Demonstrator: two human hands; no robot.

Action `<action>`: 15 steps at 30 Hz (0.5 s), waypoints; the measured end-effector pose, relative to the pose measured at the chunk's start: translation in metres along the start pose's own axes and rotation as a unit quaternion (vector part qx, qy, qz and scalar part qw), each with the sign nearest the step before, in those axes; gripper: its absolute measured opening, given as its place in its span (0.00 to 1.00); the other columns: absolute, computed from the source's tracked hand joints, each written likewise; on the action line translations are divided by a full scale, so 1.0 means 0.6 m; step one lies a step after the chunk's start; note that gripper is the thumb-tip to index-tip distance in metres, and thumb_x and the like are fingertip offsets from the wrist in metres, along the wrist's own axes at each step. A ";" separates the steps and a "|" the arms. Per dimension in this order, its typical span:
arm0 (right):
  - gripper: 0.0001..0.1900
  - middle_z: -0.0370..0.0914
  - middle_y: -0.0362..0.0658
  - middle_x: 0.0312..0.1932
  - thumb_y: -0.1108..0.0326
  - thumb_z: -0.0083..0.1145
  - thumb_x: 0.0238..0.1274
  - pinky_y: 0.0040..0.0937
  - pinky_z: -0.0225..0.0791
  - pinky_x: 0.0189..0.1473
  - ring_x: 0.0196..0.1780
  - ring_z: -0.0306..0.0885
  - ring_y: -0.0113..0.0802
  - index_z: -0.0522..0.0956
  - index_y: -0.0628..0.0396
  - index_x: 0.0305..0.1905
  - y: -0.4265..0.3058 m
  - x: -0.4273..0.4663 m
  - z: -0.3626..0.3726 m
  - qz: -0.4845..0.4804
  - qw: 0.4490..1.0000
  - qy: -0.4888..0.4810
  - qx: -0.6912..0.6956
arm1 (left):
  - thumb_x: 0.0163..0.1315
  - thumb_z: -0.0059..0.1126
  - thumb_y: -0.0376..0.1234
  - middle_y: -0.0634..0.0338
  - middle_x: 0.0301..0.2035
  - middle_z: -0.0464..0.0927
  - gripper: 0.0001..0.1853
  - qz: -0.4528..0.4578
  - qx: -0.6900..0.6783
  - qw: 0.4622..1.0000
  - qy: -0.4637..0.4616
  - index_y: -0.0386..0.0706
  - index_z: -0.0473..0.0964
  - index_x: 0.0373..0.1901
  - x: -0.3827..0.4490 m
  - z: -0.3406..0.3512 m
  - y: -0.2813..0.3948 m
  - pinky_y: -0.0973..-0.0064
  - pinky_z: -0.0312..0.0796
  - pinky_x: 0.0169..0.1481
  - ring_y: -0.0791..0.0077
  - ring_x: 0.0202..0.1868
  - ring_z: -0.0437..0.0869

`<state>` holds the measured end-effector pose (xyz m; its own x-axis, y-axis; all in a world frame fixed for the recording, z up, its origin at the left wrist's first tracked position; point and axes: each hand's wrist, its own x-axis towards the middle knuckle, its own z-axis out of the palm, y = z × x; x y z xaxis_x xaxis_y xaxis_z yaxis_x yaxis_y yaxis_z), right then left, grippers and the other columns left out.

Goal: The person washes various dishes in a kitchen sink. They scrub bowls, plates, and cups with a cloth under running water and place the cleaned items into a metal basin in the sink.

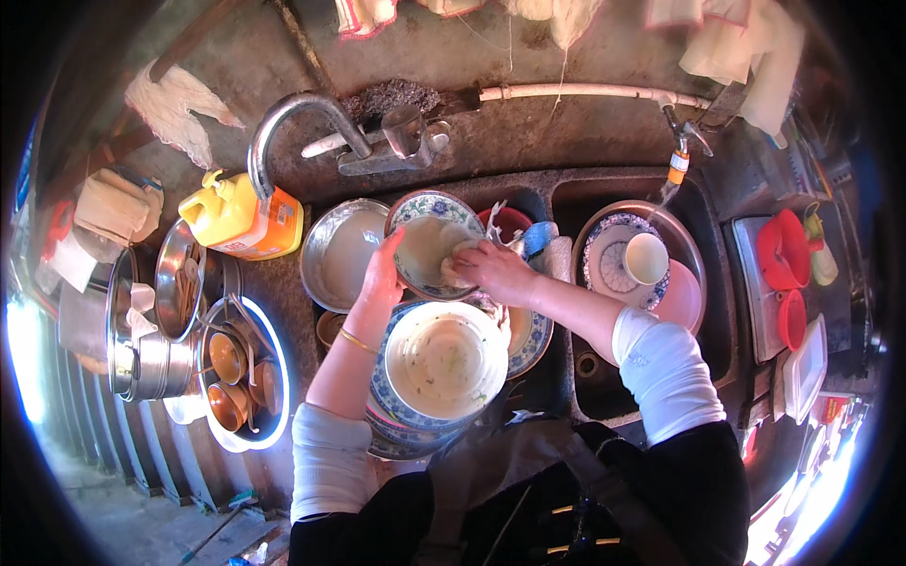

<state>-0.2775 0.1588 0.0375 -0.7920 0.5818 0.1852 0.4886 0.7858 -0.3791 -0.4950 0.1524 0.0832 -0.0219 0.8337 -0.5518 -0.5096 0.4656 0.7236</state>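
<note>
My left hand (386, 267) grips the left rim of a blue-patterned dish (423, 206), which is tilted over the left sink. My right hand (492, 269) presses a pale cloth or sponge (453, 255) against the dish's inside. Behind and left of it sits a round metal basin (343, 247) with cloudy liquid. Just below the dish, a white bowl (446, 361) with green scraps stands on stacked blue-patterned plates (396, 417). Part of another patterned plate (532, 343) shows to the right of the bowl.
In the right sink (715, 297), a metal basin (701, 283) holds a patterned plate, a white cup (645, 259) and a pink bowl (681, 297). A tap (265, 148) arches over a yellow jug (241, 219). Brown bowls (228, 357) fill a container at left; red containers (783, 247) lie at right.
</note>
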 end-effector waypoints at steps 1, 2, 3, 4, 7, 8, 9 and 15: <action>0.27 0.67 0.47 0.57 0.77 0.51 0.45 0.39 0.65 0.55 0.57 0.65 0.47 0.71 0.53 0.56 -0.009 0.004 0.006 0.014 1.000 0.004 0.028 | 0.61 0.51 0.43 0.54 0.43 0.77 0.20 0.006 -0.039 0.999 0.015 0.38 0.71 0.48 0.006 0.006 -0.013 0.69 0.71 0.49 0.65 0.45 0.78; 0.27 0.67 0.47 0.57 0.78 0.51 0.45 0.40 0.65 0.56 0.57 0.65 0.48 0.70 0.53 0.57 -0.028 0.014 0.017 0.027 0.998 0.008 0.056 | 0.61 0.51 0.44 0.54 0.42 0.77 0.19 0.013 -0.077 0.997 0.030 0.38 0.72 0.46 0.015 0.009 -0.028 0.71 0.71 0.47 0.66 0.44 0.78; 0.28 0.67 0.48 0.57 0.78 0.51 0.45 0.41 0.64 0.56 0.57 0.65 0.49 0.69 0.54 0.57 -0.047 0.023 0.028 0.043 0.995 0.013 0.087 | 0.61 0.52 0.42 0.55 0.42 0.76 0.20 0.065 -0.057 0.995 0.050 0.38 0.71 0.48 0.041 -0.001 -0.056 0.69 0.69 0.49 0.66 0.44 0.77; 0.30 0.66 0.49 0.58 0.80 0.50 0.44 0.42 0.63 0.57 0.57 0.64 0.51 0.66 0.54 0.60 -0.069 0.033 0.017 0.067 0.978 0.029 0.194 | 0.61 0.53 0.41 0.54 0.43 0.75 0.20 0.093 -0.051 0.992 0.062 0.38 0.69 0.49 0.045 0.006 -0.069 0.69 0.69 0.49 0.67 0.44 0.77; 0.32 0.62 0.48 0.62 0.76 0.52 0.45 0.40 0.62 0.58 0.60 0.62 0.47 0.64 0.54 0.61 -0.070 0.016 -0.007 0.051 0.985 -0.028 0.159 | 0.61 0.52 0.42 0.54 0.44 0.75 0.21 0.090 -0.010 0.996 0.002 0.38 0.68 0.51 0.042 -0.012 -0.058 0.68 0.70 0.49 0.65 0.45 0.77; 0.32 0.60 0.47 0.63 0.77 0.52 0.44 0.39 0.62 0.58 0.61 0.61 0.46 0.64 0.55 0.61 -0.050 0.005 0.000 -0.002 0.996 -0.008 0.093 | 0.61 0.52 0.42 0.54 0.45 0.75 0.21 0.074 0.009 0.997 -0.034 0.38 0.68 0.51 0.036 -0.024 -0.046 0.67 0.71 0.49 0.64 0.45 0.78; 0.33 0.58 0.46 0.63 0.78 0.52 0.42 0.39 0.61 0.59 0.61 0.61 0.46 0.64 0.55 0.61 -0.023 -0.009 0.013 -0.054 0.998 0.013 0.024 | 0.61 0.52 0.42 0.54 0.45 0.75 0.22 0.077 0.023 0.996 -0.042 0.38 0.68 0.51 0.027 -0.030 -0.035 0.67 0.71 0.49 0.64 0.45 0.78; 0.32 0.57 0.47 0.65 0.79 0.51 0.42 0.41 0.56 0.63 0.64 0.57 0.49 0.68 0.50 0.59 -0.065 0.010 0.022 0.094 0.990 0.012 0.107 | 0.61 0.53 0.38 0.54 0.47 0.73 0.23 0.127 -0.066 0.989 0.028 0.35 0.66 0.54 0.029 -0.030 -0.031 0.69 0.66 0.55 0.68 0.50 0.73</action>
<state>-0.3062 0.1291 0.0416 -0.6836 0.7210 0.1134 0.5361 0.6014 -0.5924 -0.5015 0.1528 0.0528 -0.2102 0.8990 -0.3843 -0.5893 0.1972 0.7835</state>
